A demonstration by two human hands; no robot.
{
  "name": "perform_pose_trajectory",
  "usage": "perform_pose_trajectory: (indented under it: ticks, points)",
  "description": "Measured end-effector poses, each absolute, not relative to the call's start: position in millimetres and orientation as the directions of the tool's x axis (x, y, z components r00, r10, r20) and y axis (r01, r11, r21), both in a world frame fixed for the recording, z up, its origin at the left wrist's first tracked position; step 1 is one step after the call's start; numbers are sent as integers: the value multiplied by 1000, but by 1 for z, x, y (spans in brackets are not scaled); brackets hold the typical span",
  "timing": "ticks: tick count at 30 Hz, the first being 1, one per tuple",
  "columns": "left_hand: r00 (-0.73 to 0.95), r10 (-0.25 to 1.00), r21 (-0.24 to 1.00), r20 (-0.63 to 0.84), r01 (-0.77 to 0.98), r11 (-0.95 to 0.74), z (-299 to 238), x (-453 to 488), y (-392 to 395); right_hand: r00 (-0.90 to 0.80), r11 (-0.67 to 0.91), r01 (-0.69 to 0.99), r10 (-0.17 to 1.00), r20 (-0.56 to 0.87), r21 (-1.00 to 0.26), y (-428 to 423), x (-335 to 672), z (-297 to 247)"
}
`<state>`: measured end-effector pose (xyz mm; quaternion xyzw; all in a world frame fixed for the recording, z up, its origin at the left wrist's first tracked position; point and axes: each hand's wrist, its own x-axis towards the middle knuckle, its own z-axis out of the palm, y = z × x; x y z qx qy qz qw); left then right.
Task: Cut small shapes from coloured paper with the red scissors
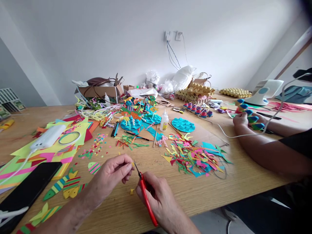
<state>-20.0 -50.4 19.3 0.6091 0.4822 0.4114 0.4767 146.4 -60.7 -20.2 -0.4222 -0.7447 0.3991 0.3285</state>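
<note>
My left hand [117, 170] pinches a small yellow piece of paper [133, 164] between thumb and fingertips. Close beside it, my right hand [156, 191] grips red-handled scissors [147, 203], their thin dark blades pointing up toward the yellow piece. Whether the blades touch the paper I cannot tell. A small yellow scrap [132, 192] lies on the table just below, between the hands. Left of my left hand rest a striped paper egg shape [94, 167] and several striped paper fish [57, 187].
A heap of coloured paper scraps [195, 156] lies to the right, behind it a white glue bottle [164, 121] and a blue round base [183, 124]. A black phone [30, 188] is at left. Another person's hand [240, 120] holds painted egg-carton cups [251, 115].
</note>
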Motion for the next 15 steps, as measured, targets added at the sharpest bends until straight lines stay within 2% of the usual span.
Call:
perform_pose_trajectory:
  ticks: [6,9,11,13,15]
  points:
    - [198,978,966,58,238,-105,17,-17,-53,-416,317,377,897,147,-870,-61,142,-18]
    - [207,978,935,33,340,-103,17,-26,-50,-419,314,390,898,137,-865,-58,144,-20]
    - [193,981,851,3,514,-104,18,-45,-41,-410,305,409,903,125,-860,-56,148,-21]
    - [135,991,589,-12,802,-103,19,-74,-28,-404,300,440,908,112,-846,-52,154,-23]
    - [88,996,484,-30,873,-62,17,-108,-13,-411,299,474,907,92,-829,-49,162,-24]
